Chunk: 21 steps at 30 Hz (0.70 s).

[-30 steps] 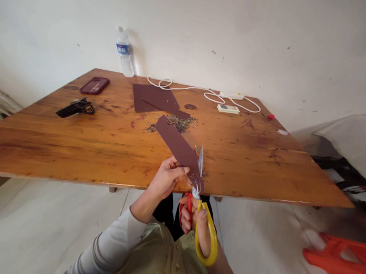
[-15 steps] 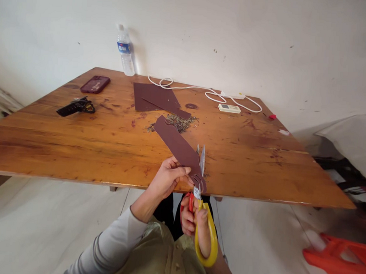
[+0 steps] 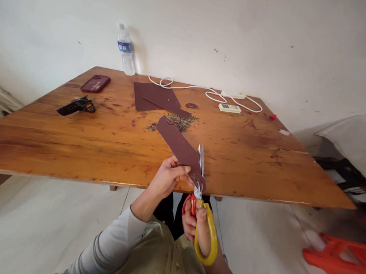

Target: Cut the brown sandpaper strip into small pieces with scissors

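My left hand [image 3: 170, 176] pinches a long strip of dark brown paper [image 3: 179, 144] near its lower end, thumb on top. My right hand [image 3: 194, 221] is wrapped round the handles of a pair of scissors [image 3: 207, 239], one loop yellow and one red. The metal blades point away from me and lie at the strip's right edge, close together. Curved slits show in the strip's near end, by the base of the blades. Both hands are at the front edge of the wooden table [image 3: 107, 148].
Behind the strip lie a heap of small dark shreds [image 3: 180, 122], a thin brown strip [image 3: 181, 111] and a brown sheet [image 3: 146, 95]. Further out are a phone [image 3: 95, 83], keys [image 3: 77, 106], a bottle [image 3: 125, 51], a white cable [image 3: 189, 87], a remote [image 3: 229, 108] and an orange stool [image 3: 340, 256].
The scissor blades have drawn together at the strip's edge, and the red handle has come nearer the yellow one. The strip has shifted slightly to the right at its far end.
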Tool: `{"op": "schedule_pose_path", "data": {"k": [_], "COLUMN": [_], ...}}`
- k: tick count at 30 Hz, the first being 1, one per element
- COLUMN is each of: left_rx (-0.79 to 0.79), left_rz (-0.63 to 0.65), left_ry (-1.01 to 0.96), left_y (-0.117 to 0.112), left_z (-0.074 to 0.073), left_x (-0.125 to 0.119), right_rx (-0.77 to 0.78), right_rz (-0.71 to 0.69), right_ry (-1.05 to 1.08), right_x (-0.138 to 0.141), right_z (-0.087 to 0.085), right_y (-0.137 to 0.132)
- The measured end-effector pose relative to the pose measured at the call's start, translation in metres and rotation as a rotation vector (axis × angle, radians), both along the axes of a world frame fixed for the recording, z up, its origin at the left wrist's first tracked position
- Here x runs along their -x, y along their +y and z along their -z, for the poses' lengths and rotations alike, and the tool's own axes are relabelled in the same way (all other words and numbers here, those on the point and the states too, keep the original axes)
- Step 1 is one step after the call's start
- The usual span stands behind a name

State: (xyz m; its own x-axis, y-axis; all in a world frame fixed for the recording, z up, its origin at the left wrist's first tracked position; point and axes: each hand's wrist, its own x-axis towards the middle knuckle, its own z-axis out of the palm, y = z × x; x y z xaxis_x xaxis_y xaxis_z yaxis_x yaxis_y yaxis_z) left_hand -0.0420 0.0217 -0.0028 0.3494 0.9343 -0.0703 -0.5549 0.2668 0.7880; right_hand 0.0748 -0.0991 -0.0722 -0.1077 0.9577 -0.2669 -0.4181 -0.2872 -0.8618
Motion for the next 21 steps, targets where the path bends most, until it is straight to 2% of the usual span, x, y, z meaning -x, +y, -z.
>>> {"op": "schedule_pose_path", "data": {"k": [9, 17, 21], "left_rx": [0.01, -0.026, -0.045], "left_rz": [-0.026, -0.1, -0.134], "left_ry": [0.012, 0.011, 0.025], "left_y": [-0.001, -0.001, -0.002], "left_z": [-0.005, -0.005, -0.005], "left_x": [0.0, -0.003, -0.003], "right_rx": [-0.068, -0.051, -0.009], "right_rz": [0.078, 0.01, -0.004], "right_ry": [-0.043, -0.106, -0.107], "right_x": [-0.002, -0.009, -0.012], "right_z": [-0.004, -0.018, -0.02], "right_y": [0.0, 0.004, 0.008]}}
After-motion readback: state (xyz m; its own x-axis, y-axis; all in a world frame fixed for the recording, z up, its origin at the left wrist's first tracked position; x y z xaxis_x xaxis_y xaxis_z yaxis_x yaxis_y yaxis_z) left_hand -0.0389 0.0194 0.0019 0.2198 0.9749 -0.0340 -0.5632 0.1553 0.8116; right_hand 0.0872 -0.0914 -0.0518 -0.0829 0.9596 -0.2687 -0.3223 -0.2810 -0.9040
